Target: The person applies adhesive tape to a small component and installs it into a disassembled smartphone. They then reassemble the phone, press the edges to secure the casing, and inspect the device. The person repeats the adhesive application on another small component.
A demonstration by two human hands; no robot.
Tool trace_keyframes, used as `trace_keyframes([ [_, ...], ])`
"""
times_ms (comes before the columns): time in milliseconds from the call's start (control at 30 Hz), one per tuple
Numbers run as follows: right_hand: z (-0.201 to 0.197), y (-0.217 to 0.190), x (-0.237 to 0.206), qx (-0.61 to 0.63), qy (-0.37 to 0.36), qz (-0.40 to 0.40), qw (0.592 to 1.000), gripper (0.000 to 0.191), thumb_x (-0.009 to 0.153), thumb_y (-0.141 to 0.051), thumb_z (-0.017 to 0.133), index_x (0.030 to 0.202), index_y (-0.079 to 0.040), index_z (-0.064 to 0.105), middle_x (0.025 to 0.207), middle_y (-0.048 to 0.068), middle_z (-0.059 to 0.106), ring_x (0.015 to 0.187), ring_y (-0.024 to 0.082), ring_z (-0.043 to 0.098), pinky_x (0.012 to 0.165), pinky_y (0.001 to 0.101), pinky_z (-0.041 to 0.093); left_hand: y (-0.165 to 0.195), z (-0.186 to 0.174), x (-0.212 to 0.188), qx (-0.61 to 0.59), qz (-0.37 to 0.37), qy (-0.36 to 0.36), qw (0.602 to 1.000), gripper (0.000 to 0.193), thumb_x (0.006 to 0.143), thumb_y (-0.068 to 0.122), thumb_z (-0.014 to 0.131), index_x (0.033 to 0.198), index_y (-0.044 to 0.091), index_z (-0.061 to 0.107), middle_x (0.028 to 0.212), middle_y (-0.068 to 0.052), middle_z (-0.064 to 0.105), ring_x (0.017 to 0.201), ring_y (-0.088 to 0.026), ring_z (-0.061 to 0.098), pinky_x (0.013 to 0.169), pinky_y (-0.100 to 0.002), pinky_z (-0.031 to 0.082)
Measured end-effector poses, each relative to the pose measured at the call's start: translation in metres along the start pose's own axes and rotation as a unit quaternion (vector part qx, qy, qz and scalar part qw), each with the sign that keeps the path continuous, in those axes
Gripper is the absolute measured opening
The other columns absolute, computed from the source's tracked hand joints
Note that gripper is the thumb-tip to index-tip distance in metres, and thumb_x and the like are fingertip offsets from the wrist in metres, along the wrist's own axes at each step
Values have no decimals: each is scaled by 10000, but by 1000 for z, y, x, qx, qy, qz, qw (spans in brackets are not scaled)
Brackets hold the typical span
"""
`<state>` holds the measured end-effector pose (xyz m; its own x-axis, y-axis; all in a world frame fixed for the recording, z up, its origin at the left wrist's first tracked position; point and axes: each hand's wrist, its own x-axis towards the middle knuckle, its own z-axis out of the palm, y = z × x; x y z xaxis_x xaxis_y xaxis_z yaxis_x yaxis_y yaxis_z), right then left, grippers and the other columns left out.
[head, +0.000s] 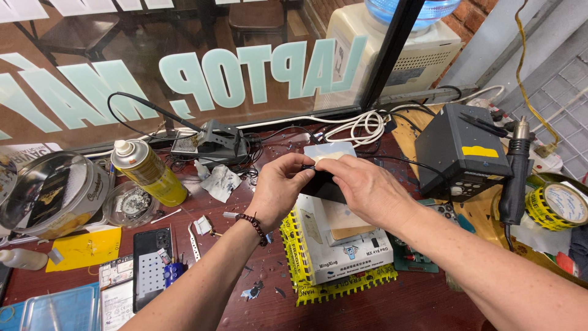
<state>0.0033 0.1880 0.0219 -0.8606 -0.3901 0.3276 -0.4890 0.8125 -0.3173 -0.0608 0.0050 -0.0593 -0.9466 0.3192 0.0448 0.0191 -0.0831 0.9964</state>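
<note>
L to R: round tin (43, 196), yellow spray can (147, 171), opened phone (152, 266) on bench. Centre: left hand (278, 187) & right hand (364, 187), fingers pinched on small black device (323, 186), held above white heating pad (346, 245). Right: black rework station (459, 150), hot-air handle (514, 178), tape roll (560, 205); cables behind.

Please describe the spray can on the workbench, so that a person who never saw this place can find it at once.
Start at the shop window behind the cluttered red-brown workbench. Below it, left of both hands, the spray can lies tilted beside a round metal tin. Its yellow body and white nozzle set it apart.
</note>
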Motion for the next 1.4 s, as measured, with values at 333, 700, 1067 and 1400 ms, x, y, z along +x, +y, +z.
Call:
trace_keyframes([
  [333, 2, -8, -1, 23, 18, 3, 1000, 352, 897, -38, 641, 1237, -127, 644, 1095, 120, 711, 985, 357, 695, 805, 436, 569, 6, -3, -5, 41, -18, 15, 999, 173, 921, 56, 700, 1089, 25, 728, 956, -37, 764, 839, -76, 681, 743, -242, 568],
  [700, 1, -8, -9, 39, 27, 85, 995, 221, 913, -129, 682, 1130, -88, 667, 1002, 137, 744, 917, 372, 715, 749, 444, 573, -4, -5, -4, -23, -26, 0, 999, 167, 930, 54, 701, 1088, 5, 719, 948, -45, 759, 832, -89, 672, 733, -247, 560],
  [1067, 5, -5, -11, 18, 49, 13, 999, 253, 900, -77, 666, 1154, -75, 666, 1033, 126, 714, 910, 372, 694, 735, 453, 557, -3, -2, -7, -29, -24, -1, 999, 160, 936, 56, 692, 1086, 4, 713, 944, -44, 761, 831, -87, 680, 740, -244, 570],
  [1400, 2, -17, -7, -7, 30, 17, 999, 314, 903, -79, 639, 1210, -138, 661, 1052, 104, 710, 939, 362, 686, 746, 463, 559, -3, -3, -8, -42, -35, 1, 999, 152, 937, 56, 694, 1078, 6, 716, 938, -42, 755, 824, -85, 680, 739, -251, 576],
])
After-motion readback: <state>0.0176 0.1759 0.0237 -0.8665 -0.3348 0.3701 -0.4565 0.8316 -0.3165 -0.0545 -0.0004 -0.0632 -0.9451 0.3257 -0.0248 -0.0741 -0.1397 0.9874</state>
